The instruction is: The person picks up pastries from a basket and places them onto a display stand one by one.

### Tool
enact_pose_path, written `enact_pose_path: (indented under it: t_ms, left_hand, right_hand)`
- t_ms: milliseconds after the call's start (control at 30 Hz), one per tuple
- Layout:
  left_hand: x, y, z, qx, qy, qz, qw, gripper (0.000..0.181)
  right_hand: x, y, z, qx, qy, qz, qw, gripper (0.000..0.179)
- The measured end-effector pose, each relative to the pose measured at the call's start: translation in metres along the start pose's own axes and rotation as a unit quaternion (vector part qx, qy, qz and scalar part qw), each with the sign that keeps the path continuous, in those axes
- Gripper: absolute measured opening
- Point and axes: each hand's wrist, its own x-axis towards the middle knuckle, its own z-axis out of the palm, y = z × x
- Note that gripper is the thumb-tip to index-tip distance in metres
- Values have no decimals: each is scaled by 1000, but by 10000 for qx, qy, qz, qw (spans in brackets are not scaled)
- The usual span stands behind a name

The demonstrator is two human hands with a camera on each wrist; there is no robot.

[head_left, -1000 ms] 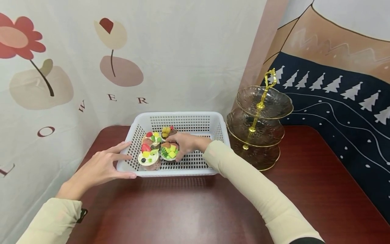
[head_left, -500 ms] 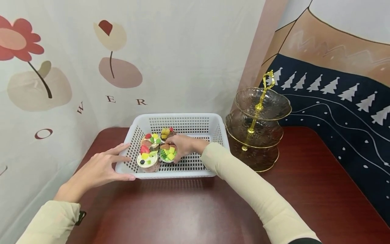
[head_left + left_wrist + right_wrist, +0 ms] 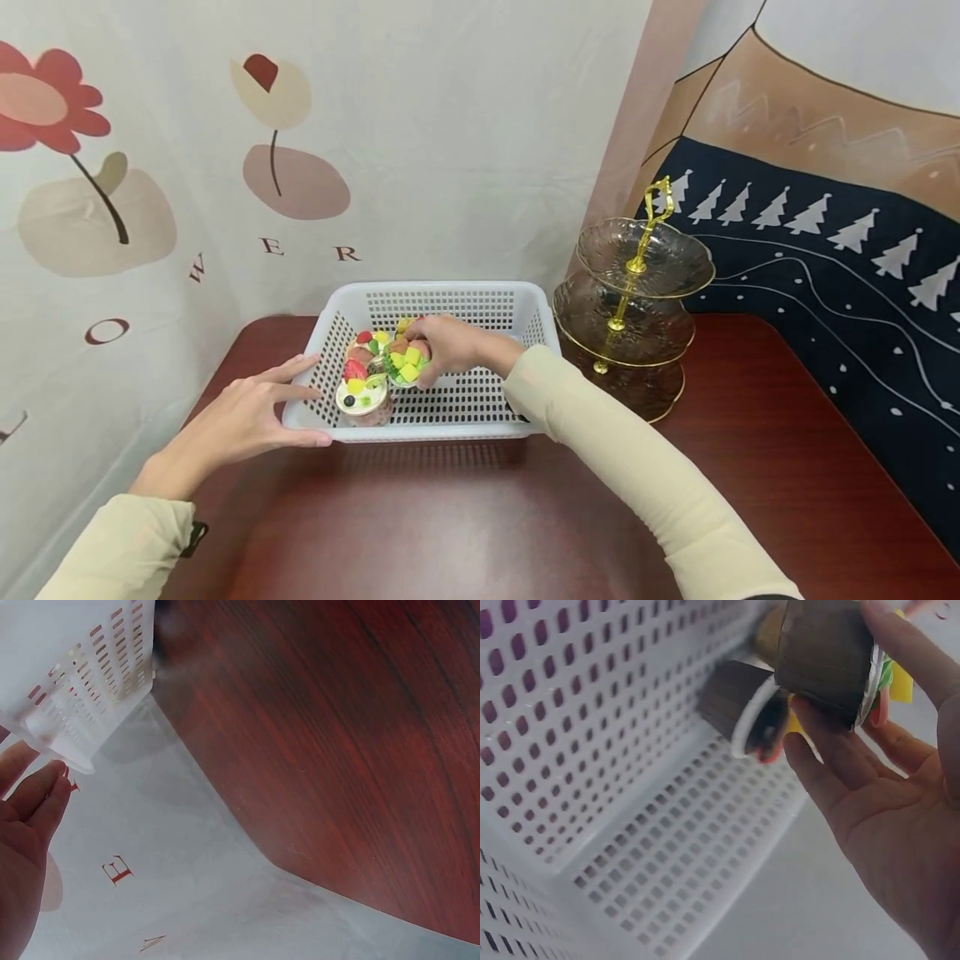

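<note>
In the head view, a white perforated plastic basket [image 3: 480, 429] holds several imitation dessert cups at its left side. My right hand [image 3: 457, 346] reaches into it and grips a dessert cup [image 3: 407, 367] topped with green bits and yellow cubes. The right wrist view shows that cup's dark brown side [image 3: 825, 656] between thumb and fingers, above another dark cup [image 3: 739, 705] in the basket. A cup with white cream and fruit [image 3: 364, 400] stands at the near left. My left hand [image 3: 243, 412] touches the basket's left rim with extended fingers, its thumb by the front corner.
To the right of the basket stands a three-tier smoked-glass stand [image 3: 630, 325] with a gold handle. The dark red wooden table [image 3: 450, 517] meets a printed curtain [image 3: 450, 167] behind and at left. A navy cloth with trees [image 3: 825, 275] hangs at right.
My right hand has raised the green-and-yellow dessert cup from its place in the basket and shifted it slightly left, tilting it. My left hand stays at the rim.
</note>
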Motion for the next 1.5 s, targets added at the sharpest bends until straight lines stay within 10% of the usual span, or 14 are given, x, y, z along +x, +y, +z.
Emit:
enact_pose_path:
  t_ms: [733,1500]
  left_hand:
    - [0,-4,-2,16,78,-22,10000,64]
    - [-3,-1,2,-110,18,-157,9998,65]
  right_hand:
    - [-64,-31,-48,441,1724,135,9839,78]
    - [-178,-3,-85,158,3893,-131,9209,67]
